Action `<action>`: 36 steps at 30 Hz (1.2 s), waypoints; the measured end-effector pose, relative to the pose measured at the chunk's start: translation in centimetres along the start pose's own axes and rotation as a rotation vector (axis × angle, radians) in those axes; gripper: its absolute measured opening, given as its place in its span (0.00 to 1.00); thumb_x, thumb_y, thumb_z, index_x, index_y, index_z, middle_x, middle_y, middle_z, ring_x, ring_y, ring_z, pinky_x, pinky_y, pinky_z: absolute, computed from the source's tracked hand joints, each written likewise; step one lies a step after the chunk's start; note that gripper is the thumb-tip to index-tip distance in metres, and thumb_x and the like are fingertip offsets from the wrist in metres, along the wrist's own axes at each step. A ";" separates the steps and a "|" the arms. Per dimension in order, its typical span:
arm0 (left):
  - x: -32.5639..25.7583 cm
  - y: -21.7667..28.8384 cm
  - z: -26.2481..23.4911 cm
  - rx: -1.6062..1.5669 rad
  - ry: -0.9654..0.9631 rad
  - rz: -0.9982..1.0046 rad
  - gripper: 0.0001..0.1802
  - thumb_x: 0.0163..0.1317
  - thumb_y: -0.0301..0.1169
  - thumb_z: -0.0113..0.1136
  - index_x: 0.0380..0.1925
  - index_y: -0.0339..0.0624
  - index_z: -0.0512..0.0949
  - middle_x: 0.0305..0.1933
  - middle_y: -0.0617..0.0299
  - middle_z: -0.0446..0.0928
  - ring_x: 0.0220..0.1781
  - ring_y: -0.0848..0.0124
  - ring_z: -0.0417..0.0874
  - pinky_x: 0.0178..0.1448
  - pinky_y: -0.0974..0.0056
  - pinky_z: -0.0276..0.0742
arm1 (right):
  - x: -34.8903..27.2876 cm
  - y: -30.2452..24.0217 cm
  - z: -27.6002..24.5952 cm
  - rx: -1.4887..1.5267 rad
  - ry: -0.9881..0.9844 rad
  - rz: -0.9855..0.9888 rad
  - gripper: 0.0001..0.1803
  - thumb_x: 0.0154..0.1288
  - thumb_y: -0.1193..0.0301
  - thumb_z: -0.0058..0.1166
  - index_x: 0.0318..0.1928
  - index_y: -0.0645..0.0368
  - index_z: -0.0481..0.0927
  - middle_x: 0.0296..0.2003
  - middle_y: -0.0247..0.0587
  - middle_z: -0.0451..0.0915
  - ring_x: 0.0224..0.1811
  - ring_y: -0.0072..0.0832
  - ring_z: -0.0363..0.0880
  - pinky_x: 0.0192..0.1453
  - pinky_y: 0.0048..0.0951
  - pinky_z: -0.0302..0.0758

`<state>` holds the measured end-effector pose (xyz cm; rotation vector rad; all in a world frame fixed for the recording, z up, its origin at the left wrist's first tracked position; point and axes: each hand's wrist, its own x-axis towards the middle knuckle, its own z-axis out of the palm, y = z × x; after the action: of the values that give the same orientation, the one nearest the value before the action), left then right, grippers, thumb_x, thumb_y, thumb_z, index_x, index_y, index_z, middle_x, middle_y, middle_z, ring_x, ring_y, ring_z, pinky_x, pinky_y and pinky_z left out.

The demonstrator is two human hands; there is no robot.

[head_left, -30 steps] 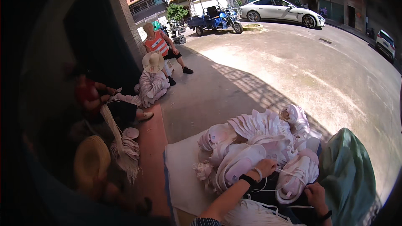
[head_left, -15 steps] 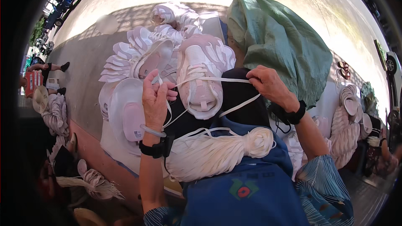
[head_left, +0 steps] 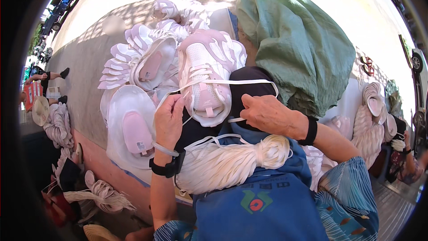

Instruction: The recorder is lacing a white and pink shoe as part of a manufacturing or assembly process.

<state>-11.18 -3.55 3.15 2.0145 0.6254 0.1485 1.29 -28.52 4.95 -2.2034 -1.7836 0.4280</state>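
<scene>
A white and pink sneaker (head_left: 194, 58) rests upright on my knees, its heel end toward me. White shoelace (head_left: 243, 81) runs through its eyelets, and a loose strand loops out to the right. My left hand (head_left: 168, 122), beside the shoe's left side, pinches one end of the lace. To the right of the heel, my right hand (head_left: 269, 115) is closed with the other strand at its fingertips. Below both hands, a thick knotted bundle of cream laces (head_left: 223, 165) lies across my lap on a blue apron (head_left: 263, 205).
Strings of similar white and pink shoes (head_left: 154, 58) are heaped at the left and behind. A large green cloth sack (head_left: 296, 53) stands at the far right. More shoe bundles (head_left: 368, 129) lie farther right. Another person in an orange vest (head_left: 33, 96) is at the far left.
My right hand has come down and inward toward the shoe's heel, so the right strand now hangs in a slack loop. My left hand has lowered slightly, its fingers now pinched together.
</scene>
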 end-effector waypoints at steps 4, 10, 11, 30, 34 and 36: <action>0.9 -0.2 0.2 0.134 0.091 0.135 0.12 0.66 0.33 0.55 0.41 0.35 0.79 0.31 0.50 0.80 0.31 0.62 0.81 0.39 0.63 0.74 | 0.1 0.1 -1.1 0.050 0.061 0.069 0.06 0.55 0.72 0.57 0.28 0.62 0.77 0.31 0.45 0.70 0.29 0.40 0.78 0.31 0.39 0.74; 1.8 -0.5 0.2 0.068 0.077 -0.018 0.12 0.66 0.34 0.53 0.39 0.36 0.79 0.33 0.47 0.80 0.34 0.54 0.81 0.40 0.58 0.75 | -1.5 1.1 -3.2 0.042 0.171 0.284 0.05 0.59 0.72 0.57 0.30 0.61 0.78 0.30 0.44 0.72 0.31 0.44 0.77 0.34 0.41 0.73; 1.9 -0.7 0.3 0.061 0.087 -0.019 0.12 0.66 0.34 0.53 0.39 0.36 0.79 0.33 0.47 0.80 0.34 0.54 0.81 0.40 0.58 0.75 | -2.1 1.3 -3.0 0.001 0.112 0.351 0.05 0.59 0.72 0.58 0.32 0.61 0.80 0.31 0.43 0.73 0.33 0.42 0.77 0.35 0.39 0.73; 4.2 0.7 -0.6 0.490 0.051 0.439 0.10 0.61 0.30 0.56 0.36 0.35 0.80 0.34 0.53 0.79 0.28 0.64 0.80 0.36 0.62 0.75 | 2.7 -0.2 1.1 -0.014 0.135 0.183 0.05 0.62 0.73 0.52 0.31 0.61 0.73 0.34 0.47 0.69 0.30 0.43 0.77 0.32 0.40 0.74; 4.9 1.0 -0.7 0.182 -0.078 0.060 0.09 0.61 0.30 0.58 0.36 0.35 0.81 0.31 0.54 0.80 0.30 0.62 0.81 0.36 0.62 0.77 | 2.7 0.9 0.6 -0.006 0.180 0.264 0.04 0.62 0.73 0.52 0.32 0.61 0.73 0.34 0.44 0.68 0.29 0.44 0.77 0.31 0.40 0.75; 4.6 0.8 -0.5 0.221 -0.042 0.103 0.09 0.62 0.31 0.58 0.36 0.36 0.82 0.30 0.57 0.80 0.29 0.67 0.81 0.34 0.65 0.77 | 2.5 0.4 0.3 -0.028 0.143 0.251 0.05 0.61 0.73 0.53 0.32 0.61 0.73 0.34 0.44 0.68 0.29 0.43 0.77 0.31 0.39 0.75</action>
<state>-7.15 -1.21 3.37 2.2583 0.5307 0.1018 2.02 -26.15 4.41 -2.4208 -1.4563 0.2883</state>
